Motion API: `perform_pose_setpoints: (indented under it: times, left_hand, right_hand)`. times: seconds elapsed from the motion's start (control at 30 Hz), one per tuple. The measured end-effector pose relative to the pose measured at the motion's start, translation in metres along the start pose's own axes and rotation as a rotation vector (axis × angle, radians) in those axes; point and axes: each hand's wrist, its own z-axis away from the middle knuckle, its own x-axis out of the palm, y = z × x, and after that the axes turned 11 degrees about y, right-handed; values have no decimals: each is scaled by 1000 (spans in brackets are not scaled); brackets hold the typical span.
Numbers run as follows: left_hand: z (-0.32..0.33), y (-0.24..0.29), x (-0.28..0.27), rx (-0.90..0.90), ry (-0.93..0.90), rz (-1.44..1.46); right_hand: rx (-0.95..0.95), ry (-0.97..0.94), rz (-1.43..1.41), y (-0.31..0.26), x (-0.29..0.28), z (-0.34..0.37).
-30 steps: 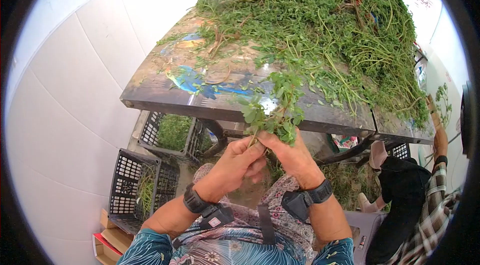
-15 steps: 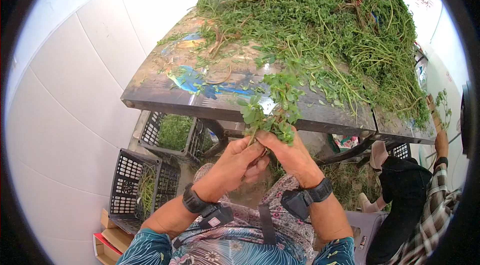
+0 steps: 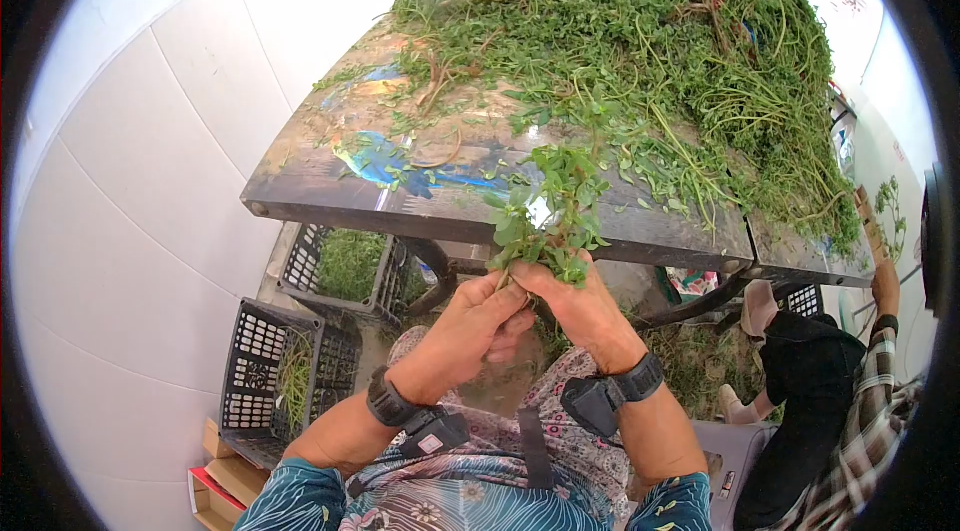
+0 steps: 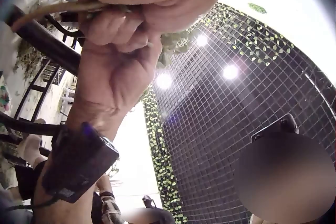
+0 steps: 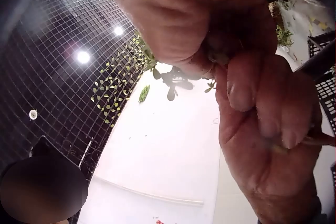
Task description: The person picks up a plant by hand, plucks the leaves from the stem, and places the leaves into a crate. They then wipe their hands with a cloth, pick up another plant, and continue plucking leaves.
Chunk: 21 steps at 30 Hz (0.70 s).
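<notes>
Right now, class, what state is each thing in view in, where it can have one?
Leafy sprigs: held in both hands
Left hand: curled, gripping the sprigs
Right hand: curled, gripping the sprigs
Greens heap: loose, tangled
Table: partly covered, paint-streaked
Far crate: open-topped, part-filled
Near crate: open-topped, part-filled
Cardboard box: open

I have two hands (image 3: 462,336) (image 3: 585,313), one bunch (image 3: 565,206), two wristbands (image 3: 390,401) (image 3: 640,383); I count one heap (image 3: 640,41), three crates (image 3: 243,381) (image 3: 383,276) (image 3: 803,301), one other person (image 3: 805,381).
</notes>
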Motion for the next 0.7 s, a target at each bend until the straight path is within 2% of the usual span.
perform_pose_setpoints:
  times: [0.07, 0.17, 0.37, 0.47, 0.57, 0.7]
  left_hand:
    - [-1, 0, -1, -4, -4, -2]
    - [-1, 2, -1, -41, 0, 11]
    - [-1, 0, -2, -8, 27, 29]
    - [0, 1, 2, -31, 96, 37]
    - [1, 1, 2, -43, 131, 134]
    - [-4, -5, -3, 50, 88, 100]
  right_hand:
    - [-17, 24, -2, 2, 1, 0]
    - [-14, -36, -11, -6, 1, 0]
    - [-87, -69, 47, -3, -1, -1]
    - [-4, -78, 6, -8, 0, 2]
    - [0, -24, -17, -7, 2, 4]
    - [-17, 56, -103, -1, 4, 3]
